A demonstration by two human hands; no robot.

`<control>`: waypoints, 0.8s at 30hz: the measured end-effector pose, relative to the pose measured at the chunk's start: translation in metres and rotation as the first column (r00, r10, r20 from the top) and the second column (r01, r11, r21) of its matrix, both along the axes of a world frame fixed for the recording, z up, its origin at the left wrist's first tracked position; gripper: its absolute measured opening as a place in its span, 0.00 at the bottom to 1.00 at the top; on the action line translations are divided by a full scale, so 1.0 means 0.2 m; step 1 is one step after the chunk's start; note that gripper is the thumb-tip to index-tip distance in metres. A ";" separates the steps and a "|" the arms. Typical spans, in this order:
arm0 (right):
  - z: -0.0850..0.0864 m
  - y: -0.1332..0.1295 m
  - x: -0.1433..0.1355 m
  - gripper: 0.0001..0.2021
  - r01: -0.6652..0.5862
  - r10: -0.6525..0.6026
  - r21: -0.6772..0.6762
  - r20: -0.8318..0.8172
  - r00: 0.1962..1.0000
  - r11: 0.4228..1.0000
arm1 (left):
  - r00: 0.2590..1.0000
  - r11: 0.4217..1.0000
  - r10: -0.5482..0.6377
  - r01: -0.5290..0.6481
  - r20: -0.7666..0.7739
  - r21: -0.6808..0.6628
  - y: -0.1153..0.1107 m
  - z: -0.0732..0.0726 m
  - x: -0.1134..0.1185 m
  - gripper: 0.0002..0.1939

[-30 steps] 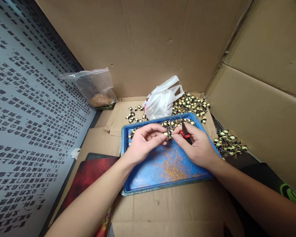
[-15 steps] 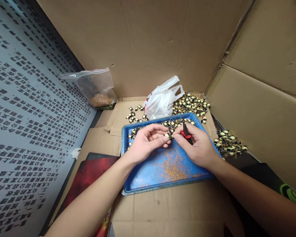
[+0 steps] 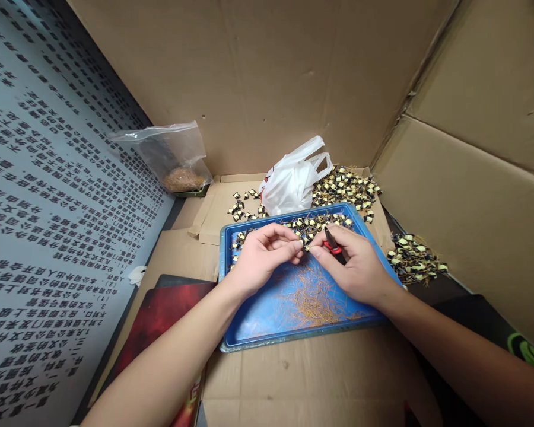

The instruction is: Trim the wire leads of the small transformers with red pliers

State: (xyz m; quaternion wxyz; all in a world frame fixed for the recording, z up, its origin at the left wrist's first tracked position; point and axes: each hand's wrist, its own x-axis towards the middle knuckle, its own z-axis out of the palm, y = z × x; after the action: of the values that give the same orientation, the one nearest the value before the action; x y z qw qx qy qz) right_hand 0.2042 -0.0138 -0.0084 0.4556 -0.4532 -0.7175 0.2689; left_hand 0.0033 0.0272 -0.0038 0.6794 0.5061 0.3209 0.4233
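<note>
My left hand (image 3: 267,255) is over the blue tray (image 3: 249,338), its thumb and index finger pinched on a small yellow-and-black wire-wound coil (image 3: 301,241), mostly hidden by the fingertips. Close by on the right is my right hand (image 3: 353,264), curled around small red-handled pliers (image 3: 336,246) whose dark jaws point up and away. The thumb and index finger of that hand also meet near the coil; whether they pinch a wire is too small to tell. Loose copper wire clippings (image 3: 315,299) lie in the tray below my hands, with several similar coils along its far side.
A white plastic bag (image 3: 291,181) stands behind the tray beside a heap of coils (image 3: 349,187). Another coil pile (image 3: 416,258) lies right of the tray. At the back left is a clear zip bag (image 3: 178,160) with copper-coloured wire. Cardboard walls (image 3: 271,77) enclose the back and right.
My hands have shifted slightly, and the coil between them shows less than before. The pliers have tilted further to the left in my right hand.
</note>
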 end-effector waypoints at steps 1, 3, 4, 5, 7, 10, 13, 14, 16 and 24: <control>0.00 0.00 0.00 0.08 0.003 -0.003 -0.004 0.003 1.000 1.000 | 1.000 1.000 0.005 -0.005 -0.014 0.005 0.00 0.00 0.00 0.15; 0.00 0.00 0.00 0.08 0.004 -0.004 -0.020 0.001 1.000 1.000 | 0.999 1.000 0.009 -0.008 -0.038 0.015 -0.01 0.00 0.01 0.16; 0.00 0.00 0.00 0.08 0.004 -0.004 -0.034 -0.006 1.000 0.999 | 0.999 1.000 0.006 -0.005 -0.045 0.019 -0.01 -0.01 0.01 0.16; 0.00 0.00 0.00 0.08 0.006 -0.007 -0.049 -0.016 1.000 0.999 | 0.999 1.000 0.002 0.000 -0.050 0.022 -0.01 -0.01 0.01 0.16; -0.01 0.01 0.01 0.07 0.015 -0.018 -0.078 -0.039 0.999 0.997 | 0.998 1.000 -0.012 0.013 -0.054 0.024 -0.01 -0.01 0.01 0.16; -0.01 0.01 0.01 0.06 0.033 -0.039 -0.098 -0.064 0.997 0.995 | 0.999 0.999 -0.031 0.032 -0.041 0.025 -0.01 -0.01 0.00 0.16; -0.02 0.01 0.01 0.06 0.021 -0.028 -0.093 -0.076 0.997 0.995 | 1.000 1.000 -0.016 0.016 -0.005 0.012 0.00 -0.01 -0.01 0.14; -0.02 0.01 0.01 0.06 0.010 -0.017 -0.086 -0.079 0.997 0.996 | 1.000 1.000 -0.007 0.007 0.006 0.004 0.00 -0.01 -0.01 0.14; -0.01 0.01 0.00 0.07 -0.006 0.000 -0.069 -0.089 0.996 0.998 | 1.000 1.000 0.006 -0.006 0.016 -0.008 0.01 -0.01 -0.01 0.13; 0.07 0.04 -0.01 0.07 -0.015 0.012 -0.027 -0.116 0.993 1.000 | 0.994 0.997 -0.048 0.054 0.102 -0.055 0.01 -0.01 -0.01 0.15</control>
State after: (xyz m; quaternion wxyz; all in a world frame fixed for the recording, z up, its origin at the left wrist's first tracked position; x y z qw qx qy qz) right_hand 0.2019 -0.0051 0.0049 0.4881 -0.4382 -0.6892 0.3077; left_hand 0.0013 0.0288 -0.0051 0.7196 0.4726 0.2854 0.4211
